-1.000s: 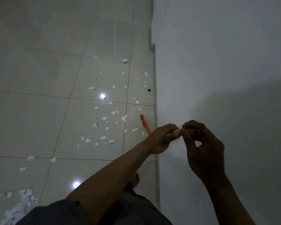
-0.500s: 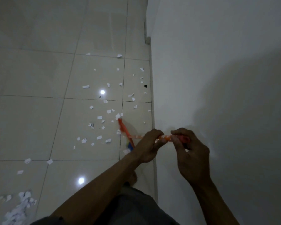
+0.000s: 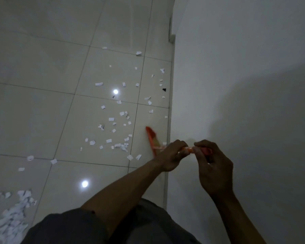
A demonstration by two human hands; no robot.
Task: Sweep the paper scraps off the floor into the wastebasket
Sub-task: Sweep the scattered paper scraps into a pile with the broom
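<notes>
While both hands curl round the orange broom handle [image 3: 188, 149] beside the wall [image 3: 245, 67], the left hand [image 3: 173, 155] grips it lower down and the right hand [image 3: 213, 164] pinches its upper end. The broom head [image 3: 151, 134] (blurred) hangs low over the tiled floor [image 3: 42, 111]. Paper scraps [image 3: 111, 119] lie scattered to its left; a heap [image 3: 12, 222] sits bottom-left.
</notes>
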